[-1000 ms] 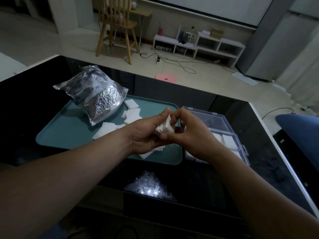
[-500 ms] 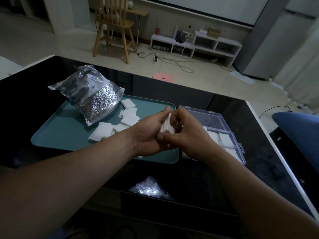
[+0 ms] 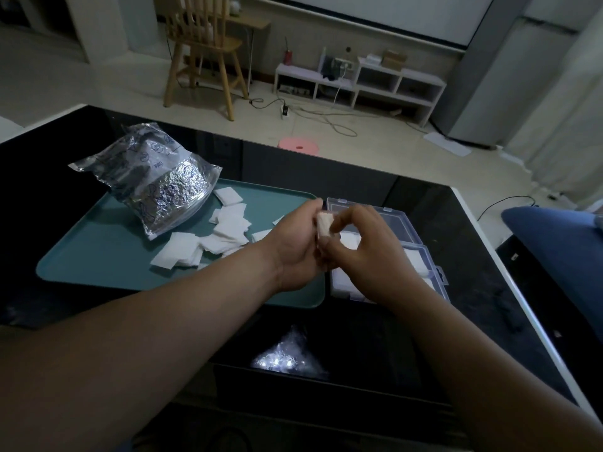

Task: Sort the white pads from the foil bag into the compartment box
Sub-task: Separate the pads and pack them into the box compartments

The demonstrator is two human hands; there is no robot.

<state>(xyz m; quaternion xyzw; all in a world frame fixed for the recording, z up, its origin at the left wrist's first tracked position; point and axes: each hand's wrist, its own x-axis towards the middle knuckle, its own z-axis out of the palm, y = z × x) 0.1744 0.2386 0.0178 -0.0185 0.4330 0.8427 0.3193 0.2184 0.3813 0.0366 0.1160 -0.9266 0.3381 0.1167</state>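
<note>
Your left hand [image 3: 293, 252] and right hand [image 3: 368, 246] meet over the line where the teal rectangular tray [image 3: 98, 252] adjoins the clear plastic compartment box [image 3: 439, 275]. Both hold one small stack of white square pads [image 3: 325, 225], which stands on edge between them. The left hand's grip is narrow, with the fingers curled round the stack's left side. The right hand pinches the stack between a bent forefinger above and the thumb below, its remaining fingers loosely arched. Both forearms enter from the lower edge and converge. More pads lie in the box's near compartments [image 3: 414, 264]. The crinkled silver foil bag [image 3: 153, 181] rests on the tray's far left corner, with loose white pads [image 3: 225, 236] scattered just beside it.
</note>
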